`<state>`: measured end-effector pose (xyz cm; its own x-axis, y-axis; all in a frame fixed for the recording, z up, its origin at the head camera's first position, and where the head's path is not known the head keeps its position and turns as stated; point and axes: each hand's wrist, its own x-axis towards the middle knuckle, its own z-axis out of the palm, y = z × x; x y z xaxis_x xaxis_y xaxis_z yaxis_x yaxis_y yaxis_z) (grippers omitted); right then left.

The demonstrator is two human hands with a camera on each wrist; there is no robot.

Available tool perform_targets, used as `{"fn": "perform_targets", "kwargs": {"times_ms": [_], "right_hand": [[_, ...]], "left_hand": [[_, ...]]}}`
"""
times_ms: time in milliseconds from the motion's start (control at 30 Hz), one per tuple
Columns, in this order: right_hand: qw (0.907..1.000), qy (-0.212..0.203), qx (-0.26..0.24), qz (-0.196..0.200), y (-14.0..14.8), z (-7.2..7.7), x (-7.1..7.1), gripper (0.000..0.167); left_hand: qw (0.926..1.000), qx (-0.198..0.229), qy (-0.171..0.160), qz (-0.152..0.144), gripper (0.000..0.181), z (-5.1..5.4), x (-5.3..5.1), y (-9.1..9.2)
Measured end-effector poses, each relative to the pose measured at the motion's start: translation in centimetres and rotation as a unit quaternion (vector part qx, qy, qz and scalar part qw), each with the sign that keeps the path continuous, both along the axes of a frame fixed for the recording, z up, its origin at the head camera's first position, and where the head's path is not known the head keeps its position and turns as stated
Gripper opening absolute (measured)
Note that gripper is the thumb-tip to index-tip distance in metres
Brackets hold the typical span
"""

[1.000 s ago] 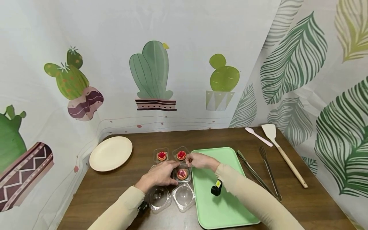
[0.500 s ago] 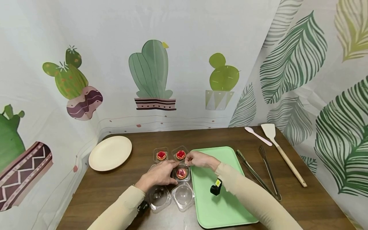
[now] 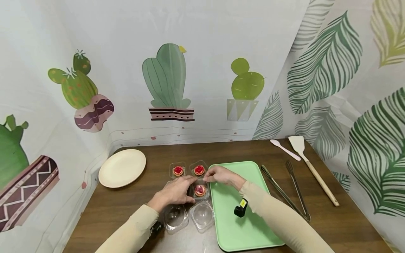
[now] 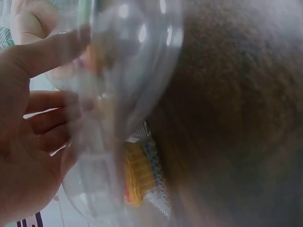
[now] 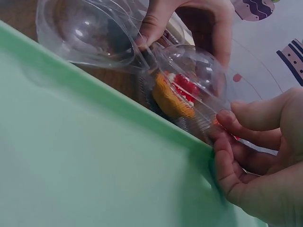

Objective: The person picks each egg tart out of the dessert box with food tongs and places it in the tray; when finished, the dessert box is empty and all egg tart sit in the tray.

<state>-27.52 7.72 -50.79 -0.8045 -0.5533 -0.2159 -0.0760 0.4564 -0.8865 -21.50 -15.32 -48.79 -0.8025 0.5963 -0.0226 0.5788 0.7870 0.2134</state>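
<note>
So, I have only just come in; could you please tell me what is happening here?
A person's right hand pinches the far right corner of a clear plastic box that holds a red-topped tart, beside a green tray. The left hand touches the box's left side. Two more tarts sit in clear plastic behind it, and two clear domes lie in front. Whether the box is fully closed, I cannot tell.

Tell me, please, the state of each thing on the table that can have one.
Rear left red-topped tart: topping up
Rear right red-topped tart: topping up
Front red-topped tart: topping up; container closure unclear
Left dome lid: open, empty
Right dome lid: open, empty
Metal tongs: arms spread
Green tray: face up
Cream plate: face up
</note>
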Motion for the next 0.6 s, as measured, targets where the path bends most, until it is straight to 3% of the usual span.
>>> {"fn": "perform_targets", "kwargs": {"times_ms": [367,600], "right_hand": [[0.9972,-0.014,-0.037,-0.064,-0.16,-0.01,0.48,0.013],[0.9863,-0.112,-0.108,-0.056,0.28,-0.04,0.47,0.017]], "left_hand": [[0.9999,0.0,-0.006,0.016,0.084,-0.2,0.15,-0.19],[0.9999,0.002,-0.006,0.011,0.084,-0.36,0.05,-0.18]]}}
